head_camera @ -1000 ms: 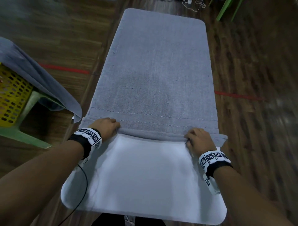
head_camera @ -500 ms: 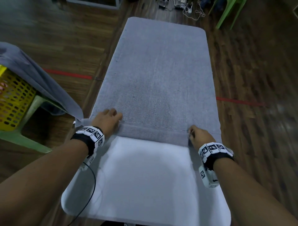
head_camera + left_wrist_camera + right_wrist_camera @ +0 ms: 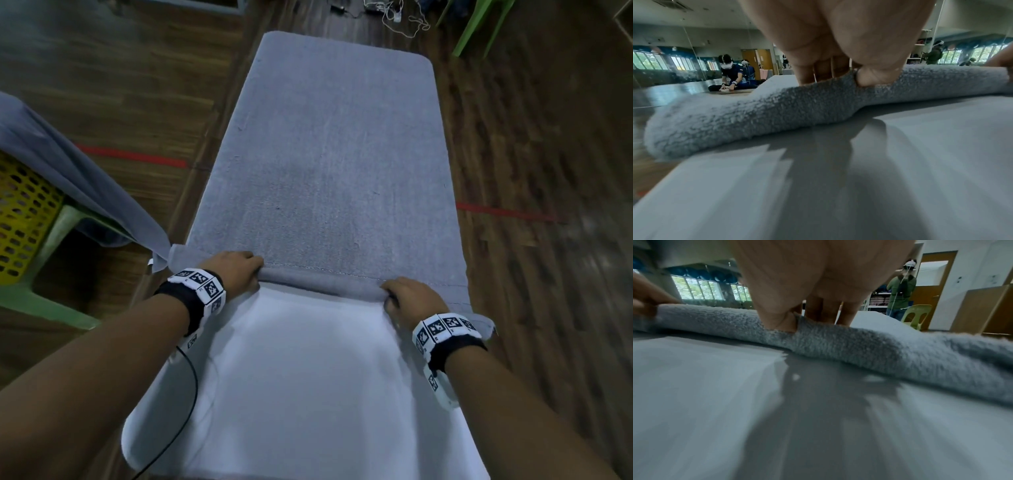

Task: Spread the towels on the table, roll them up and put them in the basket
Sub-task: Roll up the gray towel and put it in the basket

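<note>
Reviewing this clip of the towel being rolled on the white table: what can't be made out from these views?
- Yellow basket: head view, cut by the left edge and draped by a second grey towel; contents hidden.
- Left hand and right hand: fingertips buried in the grey towel roll.
- How many turns are rolled: hidden inside.
- Table: near edge cut off.

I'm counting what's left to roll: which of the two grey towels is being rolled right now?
The towel on the table, whose near edge both the left hand and right hand are rolling. The other towel hangs over the yellow basket, untouched.
</note>
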